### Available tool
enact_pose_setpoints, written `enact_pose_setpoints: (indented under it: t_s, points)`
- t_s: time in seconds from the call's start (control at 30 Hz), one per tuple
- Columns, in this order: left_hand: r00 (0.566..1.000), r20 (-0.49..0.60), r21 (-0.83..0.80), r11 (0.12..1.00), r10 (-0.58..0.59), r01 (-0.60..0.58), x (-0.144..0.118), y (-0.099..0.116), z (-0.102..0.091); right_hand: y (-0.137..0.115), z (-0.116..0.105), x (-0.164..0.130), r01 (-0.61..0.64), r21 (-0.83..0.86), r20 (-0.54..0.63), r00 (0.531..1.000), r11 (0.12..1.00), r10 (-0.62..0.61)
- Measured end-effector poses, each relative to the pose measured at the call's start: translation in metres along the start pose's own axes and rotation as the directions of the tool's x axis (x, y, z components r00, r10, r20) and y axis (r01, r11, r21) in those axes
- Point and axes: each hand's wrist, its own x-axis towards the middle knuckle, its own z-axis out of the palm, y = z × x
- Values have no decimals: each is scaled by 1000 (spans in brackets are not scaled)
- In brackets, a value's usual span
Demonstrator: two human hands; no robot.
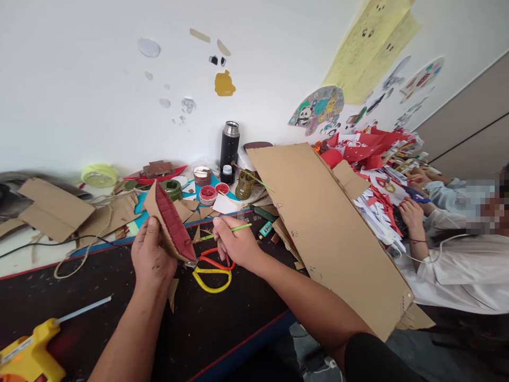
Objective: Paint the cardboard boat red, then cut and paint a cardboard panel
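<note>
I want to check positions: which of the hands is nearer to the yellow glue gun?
Left. The left hand is up and right of the yellow glue gun; the right hand is farther right.

Counts, taking the black flask [229, 144] as landmark; you've got one of those. Two of your hands in view: left hand [152, 254] and right hand [234, 243], both in front of the flask. One cardboard boat with red lining [170, 223] and one green-handled brush [234, 229]. One pair of scissors [210, 269], red and yellow handles, further in front. One yellow glue gun [27, 354], far front-left. One big cardboard sheet [326, 228], right of the flask. Three paint pots just by the flask's base: green [172, 188], brown [202, 175], red [207, 194]. One other person, two of their hands, far right.
</note>
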Motion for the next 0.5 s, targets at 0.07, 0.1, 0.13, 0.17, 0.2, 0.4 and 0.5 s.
enact_pose_setpoints:
  t_s: [0.07, 0.1, 0.13, 0.17, 0.2, 0.4, 0.5]
  points:
    - [1000, -16, -1, 1000, 18, -18, 1, 0, -1, 0, -1, -2, -3, -11, 40, 999, 1000, 3]
    - [999, -20, -1, 1000, 26, -26, 1, 0, -1, -1, -2, -4, -11, -17, 60, 998, 1000, 12]
    - [999, -20, 0, 999, 32, -32, 2, 1, -1, -2, -3, -6, -20, -23, 75, 997, 1000, 22]
    - [999, -14, 2, 999, 35, -35, 2, 1, -1, -2, -5, -7, -29, -29, 86, 996, 999, 31]
    - [999, -8, 3, 999, 41, -41, 2, 1, 0, -3, -6, -9, -33, -36, 92, 995, 999, 37]
    - [997, -11, 15, 997, 77, -77, 3, 2, -1, -4, -2, -9, -67, -73, 98, 992, 995, 74]
    - [996, -14, 8, 996, 84, -84, 5, 3, -2, -2, 2, -11, -50, -97, 94, 994, 994, 59]
